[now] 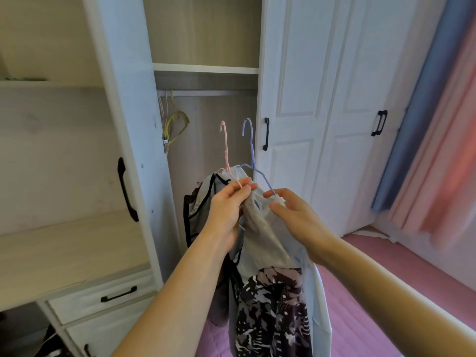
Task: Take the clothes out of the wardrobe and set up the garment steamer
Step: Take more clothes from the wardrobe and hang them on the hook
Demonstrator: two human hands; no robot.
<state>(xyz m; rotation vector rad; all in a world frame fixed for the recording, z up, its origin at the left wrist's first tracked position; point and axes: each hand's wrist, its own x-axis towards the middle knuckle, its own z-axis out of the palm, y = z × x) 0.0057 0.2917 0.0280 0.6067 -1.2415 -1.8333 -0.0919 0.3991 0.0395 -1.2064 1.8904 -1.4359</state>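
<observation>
Pink hanger (226,150), lilac hanger (251,148): thin coated wire, matt. Pale garment (260,228): cloth, faint sheen, mesh-textured panel. Patterned garment (270,310): soft printed cloth. Wardrobe door (291,73): white painted panels, smooth satin; black handle (266,134), glossy.

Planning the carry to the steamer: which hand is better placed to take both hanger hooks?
Left. The left hand already pinches the pink hanger beside the purple hanger; the right hand sits lower.
</observation>
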